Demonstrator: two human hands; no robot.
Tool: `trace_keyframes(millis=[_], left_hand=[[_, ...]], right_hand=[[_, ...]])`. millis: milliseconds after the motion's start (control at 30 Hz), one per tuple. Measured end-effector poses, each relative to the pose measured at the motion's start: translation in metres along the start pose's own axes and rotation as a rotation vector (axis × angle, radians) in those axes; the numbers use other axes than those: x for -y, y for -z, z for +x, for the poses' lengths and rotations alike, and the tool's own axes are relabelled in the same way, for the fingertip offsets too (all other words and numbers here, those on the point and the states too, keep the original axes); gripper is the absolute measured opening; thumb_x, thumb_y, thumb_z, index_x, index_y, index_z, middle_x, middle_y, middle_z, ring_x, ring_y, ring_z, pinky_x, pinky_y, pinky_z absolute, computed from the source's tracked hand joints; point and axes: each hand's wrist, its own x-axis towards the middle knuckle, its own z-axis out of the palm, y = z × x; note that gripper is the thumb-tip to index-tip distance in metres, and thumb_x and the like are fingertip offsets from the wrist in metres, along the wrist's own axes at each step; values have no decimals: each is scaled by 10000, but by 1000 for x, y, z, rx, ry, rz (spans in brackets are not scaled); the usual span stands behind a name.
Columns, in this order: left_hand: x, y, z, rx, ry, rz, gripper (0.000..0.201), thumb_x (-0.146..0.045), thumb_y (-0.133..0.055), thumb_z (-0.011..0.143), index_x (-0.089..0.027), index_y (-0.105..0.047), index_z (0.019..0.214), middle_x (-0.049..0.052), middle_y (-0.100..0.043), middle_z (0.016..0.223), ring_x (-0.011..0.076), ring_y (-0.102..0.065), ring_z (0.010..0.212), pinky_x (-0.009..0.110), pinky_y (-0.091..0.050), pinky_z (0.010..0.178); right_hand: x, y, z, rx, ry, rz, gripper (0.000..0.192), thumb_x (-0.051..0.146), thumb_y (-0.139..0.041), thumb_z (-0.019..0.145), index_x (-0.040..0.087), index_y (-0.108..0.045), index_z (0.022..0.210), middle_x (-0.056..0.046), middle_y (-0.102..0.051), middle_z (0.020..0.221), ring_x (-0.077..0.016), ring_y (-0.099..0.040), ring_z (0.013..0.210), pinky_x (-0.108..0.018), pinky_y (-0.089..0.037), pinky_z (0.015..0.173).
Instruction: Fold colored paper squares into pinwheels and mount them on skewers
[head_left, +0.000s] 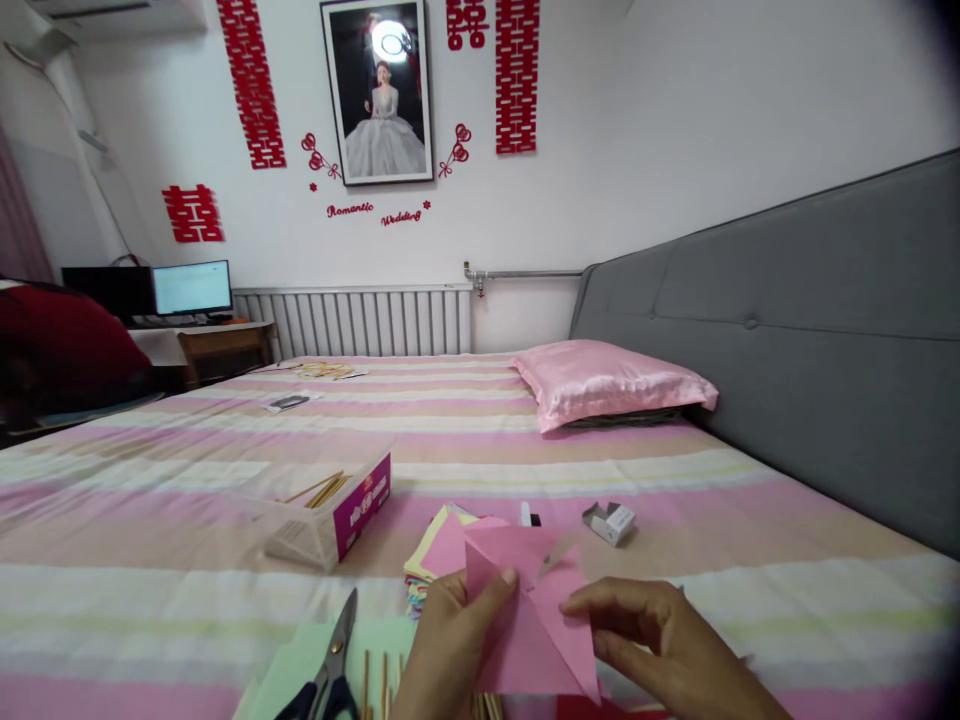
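Both hands met over a folded pink paper (pixel 529 620) held just above the near edge of the striped bed (pixel 480 450). The left hand (pixel 450 640) gripped the sheet's left edge, thumb lying across the pink face and fingers hidden behind it, so it was closed on the paper. The right hand (pixel 660 640) came in from the right with its fingers curled, the fingertips (pixel 577 603) touching the sheet near a diagonal crease; whether they truly pinched the paper or only pressed against it could not be told from this view. The sheet already showed slanting folds and a pointed lower corner, so the work appeared to be mid-fold, with a crease being set or a flap being turned. By that reading, the next move would call for keeping the left grip steady while the right fingers ran firmly along the crease, with edges kept aligned. Behind the paper lay a stack of coloured sheets (pixel 431 560). Near it sat an open box (pixel 330 520) holding thin wooden sticks (pixel 319 490), and a small white carton (pixel 611 522) lay to the right. Scissors (pixel 330 660) rested on a pale green sheet (pixel 300 670) at the near left, with more sticks just beside them. A pink pillow (pixel 607 382) lay well apart, by the grey headboard (pixel 787 330).
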Motion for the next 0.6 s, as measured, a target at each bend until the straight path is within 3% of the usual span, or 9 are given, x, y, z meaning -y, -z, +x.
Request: trace_keyframes(millis=[167,333,467,600], left_hand=[[4,1,1,51,36,48,332,-419,-730,625,-101,-733,724,58,-651,549,116,-527,490,232,-409,543],[1,-5,-5,110,18,81,350,-412,-716,647,-104,-735,811,86,-687,651,151,-577,574,268,-434,617],[5,-7,-6,109,19,90,410,-423,-761,569,-117,-733,840,89,-702,673,189,-611,619,286,-450,624],[17,-2,-1,34,-1,97,428,-385,-808,482,-136,-724,819,82,-697,698,214,-617,645,306,-460,614]], right_hand=[[4,-1,0,-97,77,-8,54,249,-671,686,220,-717,682,-37,-742,708,-217,-673,705,-291,-495,658],[-1,0,2,-127,78,45,78,241,-667,697,204,-694,634,-21,-704,648,-169,-615,629,-244,-453,590],[-4,0,3,-98,54,93,104,229,-676,697,191,-677,601,-11,-676,646,-137,-582,597,-216,-421,554],[-6,-1,3,-41,20,164,78,145,-682,680,191,-669,618,10,-649,672,-121,-579,615,-200,-418,553]])
